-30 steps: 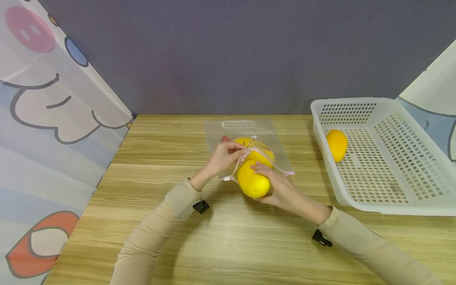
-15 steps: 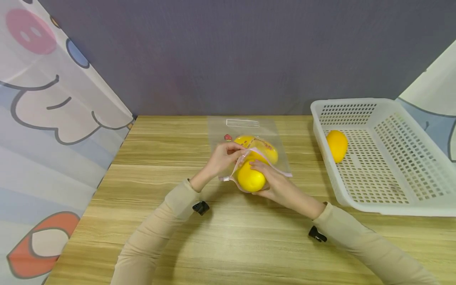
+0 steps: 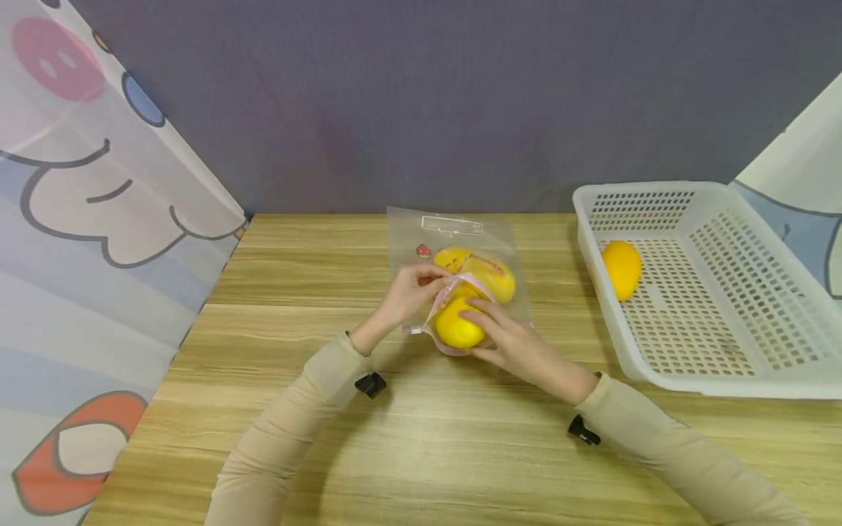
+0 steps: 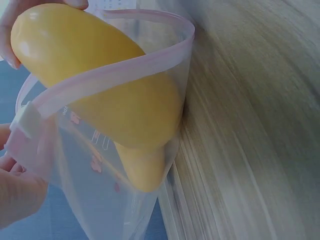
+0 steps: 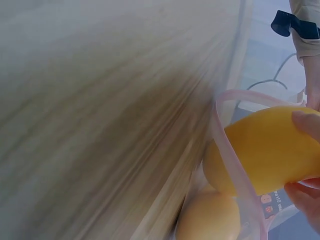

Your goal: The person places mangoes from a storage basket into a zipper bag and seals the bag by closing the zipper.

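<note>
A clear zip bag (image 3: 403, 237) with a pink zip edge and red prints lies on the table, its mouth held apart toward the person. My left hand (image 3: 406, 294) pinches the upper edge of that mouth; in the left wrist view, the left hand (image 4: 22, 192) is close by the white slider (image 4: 27, 120). With my right hand (image 3: 520, 347) I grip a yellow mango (image 3: 458, 325) by its near end. Its far end is inside the bag, behind the pink edge (image 4: 135, 70). Deeper in the bag, more yellow mangoes (image 3: 493, 277) show through the plastic.
A white plastic basket (image 3: 737, 387) stands on the right of the wooden table (image 3: 276, 365). One mango (image 3: 622, 270) lies against its left side. A dark grey panel (image 3: 421, 109) rises along the table's back edge, and a cartoon-print cloth (image 3: 59, 292) hangs at the left.
My right hand has moved forward and slightly left, pushing the mango further into the bag's mouth. The bag's far end has shifted slightly right and lifted. The left hand stays in place.
</note>
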`<state>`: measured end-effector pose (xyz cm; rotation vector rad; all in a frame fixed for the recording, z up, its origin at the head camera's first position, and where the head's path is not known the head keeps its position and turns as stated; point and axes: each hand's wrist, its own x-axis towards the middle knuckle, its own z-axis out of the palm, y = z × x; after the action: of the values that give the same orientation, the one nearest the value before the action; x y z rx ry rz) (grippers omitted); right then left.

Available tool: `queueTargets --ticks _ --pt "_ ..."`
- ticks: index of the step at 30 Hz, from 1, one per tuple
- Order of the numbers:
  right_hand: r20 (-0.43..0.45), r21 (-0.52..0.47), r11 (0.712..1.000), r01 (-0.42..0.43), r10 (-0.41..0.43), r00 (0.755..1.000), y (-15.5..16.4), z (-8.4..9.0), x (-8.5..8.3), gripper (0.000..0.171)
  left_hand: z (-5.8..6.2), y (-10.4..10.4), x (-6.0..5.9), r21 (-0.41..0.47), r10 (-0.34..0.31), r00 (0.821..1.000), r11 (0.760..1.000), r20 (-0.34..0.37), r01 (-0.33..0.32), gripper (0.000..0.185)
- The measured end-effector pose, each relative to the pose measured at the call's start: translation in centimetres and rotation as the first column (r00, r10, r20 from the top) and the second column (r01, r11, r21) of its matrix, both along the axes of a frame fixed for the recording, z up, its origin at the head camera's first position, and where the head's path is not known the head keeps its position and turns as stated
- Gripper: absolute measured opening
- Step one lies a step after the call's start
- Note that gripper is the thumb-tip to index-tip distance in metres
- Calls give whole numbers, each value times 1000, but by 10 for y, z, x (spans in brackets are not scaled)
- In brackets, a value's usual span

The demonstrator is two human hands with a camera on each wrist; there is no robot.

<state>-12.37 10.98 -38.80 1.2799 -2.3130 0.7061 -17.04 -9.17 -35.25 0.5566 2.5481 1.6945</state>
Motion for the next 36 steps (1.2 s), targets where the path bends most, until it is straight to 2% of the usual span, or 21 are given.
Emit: queueTargets --ticks 5,12,24,28,36 --pt "-124 19 1000 -12 14 992 -2 -1 -2 65 1 0 1 9 1 1000 1000 -2 -1 15" --pt "-266 47 999 -23 34 963 -6 -3 -6 59 3 0 2 -8 8 1000 1000 -28 -8 14" --pt "-325 251 965 73 13 946 -11 -2 -8 35 2 -1 3 -25 31 1000 999 -4 -31 13" --pt "-358 268 958 104 -1 934 -16 -1 -10 37 2 -1 2 -25 42 999 999 18 -42 13" --pt "-462 256 954 154 -19 886 -22 -8 -20 33 2 0 2 -10 32 999 999 24 -32 14"
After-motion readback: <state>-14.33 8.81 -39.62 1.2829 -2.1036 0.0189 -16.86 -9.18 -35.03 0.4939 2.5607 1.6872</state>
